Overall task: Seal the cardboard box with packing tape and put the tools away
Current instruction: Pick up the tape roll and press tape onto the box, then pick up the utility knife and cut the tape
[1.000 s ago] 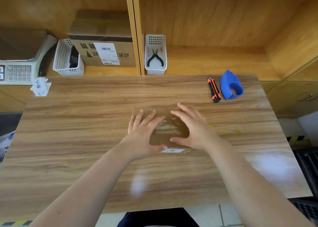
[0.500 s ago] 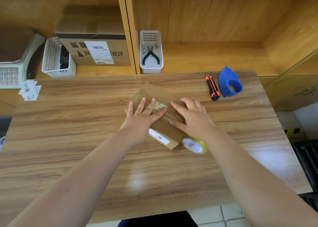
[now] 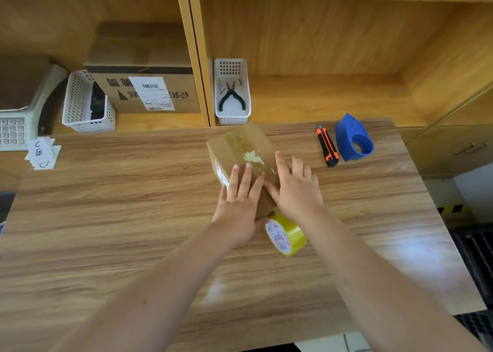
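The cardboard box [image 3: 241,154] lies in the middle of the wooden surface [image 3: 106,218], turned at an angle so that one end points toward the far shelf and the other toward the person. Both hands rest flat on its top at the near end. The left hand [image 3: 238,205] has its fingers [image 3: 241,181] straight and close together, and the right hand [image 3: 294,191] has its fingers [image 3: 282,165] spread a little wider; neither grips anything. Judging by the glossy strip of tape [image 3: 248,151] running along the top of the box, the palms are probably pressing it down so that it bonds along the seam.

The yellow tape roll [image 3: 286,235] stands on edge, touching or just beside the near end of the box under the right wrist. It appears still joined to the strip, which would explain why it sits so close, though the join itself is hidden.

The orange-and-black utility knife [image 3: 327,146] and the blue tape dispenser [image 3: 353,138] lie side by side to the far right, well apart from the box, within reach of the right hand for cutting. Just beyond the box, on the far shelf, a white basket [image 3: 245,93] holds pliers [image 3: 231,97], a likely home for the tools afterwards.
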The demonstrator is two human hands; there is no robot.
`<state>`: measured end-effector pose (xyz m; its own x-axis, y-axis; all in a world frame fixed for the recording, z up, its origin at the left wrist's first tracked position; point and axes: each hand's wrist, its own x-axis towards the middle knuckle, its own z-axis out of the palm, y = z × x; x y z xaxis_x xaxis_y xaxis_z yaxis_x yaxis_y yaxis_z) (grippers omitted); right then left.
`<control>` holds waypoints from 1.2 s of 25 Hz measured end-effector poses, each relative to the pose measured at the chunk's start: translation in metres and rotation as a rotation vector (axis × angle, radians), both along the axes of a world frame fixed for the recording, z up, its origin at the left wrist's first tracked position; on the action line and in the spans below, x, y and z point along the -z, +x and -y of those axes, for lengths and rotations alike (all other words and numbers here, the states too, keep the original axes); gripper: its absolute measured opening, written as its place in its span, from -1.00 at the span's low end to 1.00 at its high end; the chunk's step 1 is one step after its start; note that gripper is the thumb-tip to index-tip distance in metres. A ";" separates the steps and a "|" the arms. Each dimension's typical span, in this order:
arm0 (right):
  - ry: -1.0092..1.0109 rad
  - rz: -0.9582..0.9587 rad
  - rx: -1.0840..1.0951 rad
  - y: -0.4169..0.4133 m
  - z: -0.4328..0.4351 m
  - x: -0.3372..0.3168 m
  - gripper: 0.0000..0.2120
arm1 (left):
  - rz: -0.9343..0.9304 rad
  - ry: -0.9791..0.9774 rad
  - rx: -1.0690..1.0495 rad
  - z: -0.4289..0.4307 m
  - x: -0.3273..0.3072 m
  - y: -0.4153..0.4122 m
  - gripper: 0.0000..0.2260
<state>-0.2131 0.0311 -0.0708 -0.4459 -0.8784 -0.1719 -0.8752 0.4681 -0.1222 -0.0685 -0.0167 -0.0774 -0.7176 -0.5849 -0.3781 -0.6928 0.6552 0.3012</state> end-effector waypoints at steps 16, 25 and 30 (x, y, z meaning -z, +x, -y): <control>-0.093 0.368 -0.142 -0.047 0.007 0.002 -0.41 | -0.164 -0.027 0.024 0.038 -0.001 -0.005 -0.35; -0.165 0.624 0.638 -0.144 0.010 0.060 -0.37 | -0.680 0.808 -1.217 -0.028 0.019 -0.006 -0.48; -0.179 0.596 0.770 -0.186 0.018 0.084 -0.57 | -0.577 0.960 -1.387 -0.041 0.029 -0.018 -0.45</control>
<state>-0.3995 0.0126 -0.1551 -0.7903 -0.4198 -0.4464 -0.1119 0.8151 -0.5683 -0.0866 0.0239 -0.1062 -0.0911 -0.5646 -0.8203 -0.2098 -0.7944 0.5701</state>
